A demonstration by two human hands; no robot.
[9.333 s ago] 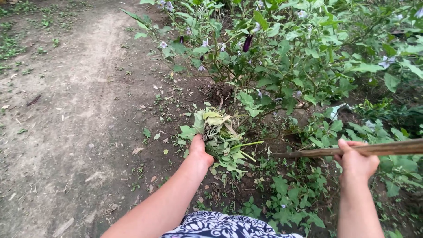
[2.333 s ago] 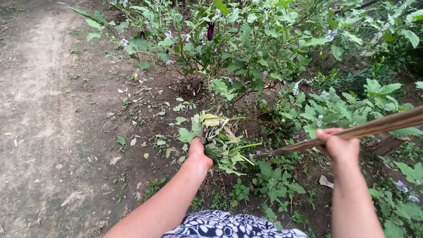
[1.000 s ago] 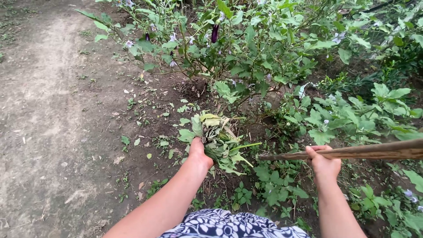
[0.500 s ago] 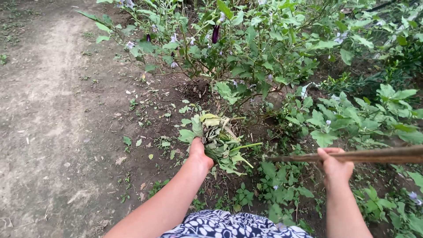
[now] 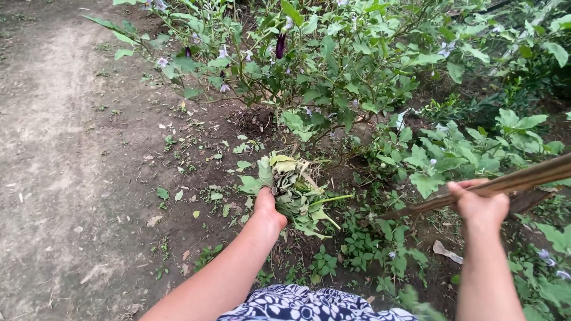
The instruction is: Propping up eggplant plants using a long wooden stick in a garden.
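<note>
My left hand (image 5: 267, 209) is closed around a thick bunch of plucked green and yellowing leaves (image 5: 292, 187), held out low over the soil. My right hand (image 5: 479, 205) grips a long brown wooden stick (image 5: 523, 178) that slants down to the left, its tip (image 5: 386, 216) among low weeds. Just beyond both hands stands an eggplant bush (image 5: 321, 65) with pale purple flowers and a small dark purple fruit (image 5: 281, 45).
A bare dirt path (image 5: 53, 148) runs along the left. Loose fallen leaves lie on dark soil (image 5: 196, 172) beside the bush. Dense green plants (image 5: 493, 137) fill the right side, and low weeds (image 5: 369, 249) grow near my patterned clothing (image 5: 303, 304).
My right hand has shifted right and slightly up, and the stick now tilts more steeply, its outer end higher. The left hand and leaf bunch have stayed nearly in place.
</note>
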